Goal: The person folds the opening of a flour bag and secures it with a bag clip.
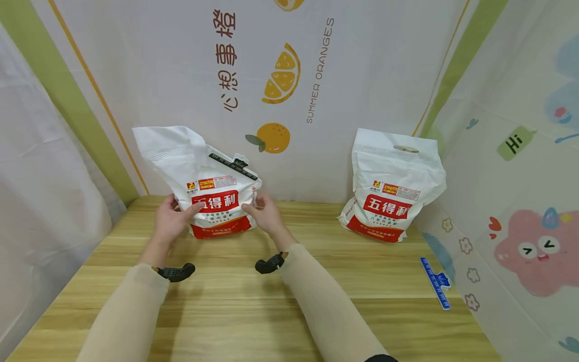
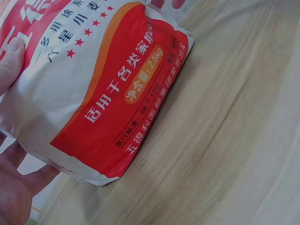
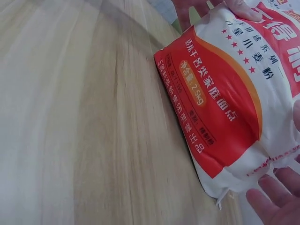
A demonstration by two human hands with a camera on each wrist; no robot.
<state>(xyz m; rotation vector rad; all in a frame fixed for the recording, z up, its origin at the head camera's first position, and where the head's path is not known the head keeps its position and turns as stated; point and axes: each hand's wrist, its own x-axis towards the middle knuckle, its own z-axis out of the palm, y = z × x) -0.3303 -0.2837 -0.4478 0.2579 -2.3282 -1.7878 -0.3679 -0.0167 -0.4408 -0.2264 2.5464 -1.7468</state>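
Observation:
A white and red flour bag (image 1: 219, 202) stands at the back left of the wooden table. Its top is folded over on the right, where a black sealing clip (image 1: 232, 166) lies slanted across it; the left top corner sticks up. My left hand (image 1: 170, 221) grips the bag's left side, thumb on the front and fingers round the side. On the opposite side my right hand (image 1: 269, 217) holds it likewise, thumb at the front edge. Both wrist views show the bag's red lower front close over the table; the fingertips behind it are partly hidden.
A second flour bag (image 1: 384, 188), with a handle hole in its flat top, stands at the back right. Near the table's right edge lies a blue sealing clip (image 1: 435, 283). Printed curtains (image 1: 325, 161) hang close behind and beside the wooden table (image 1: 226, 311).

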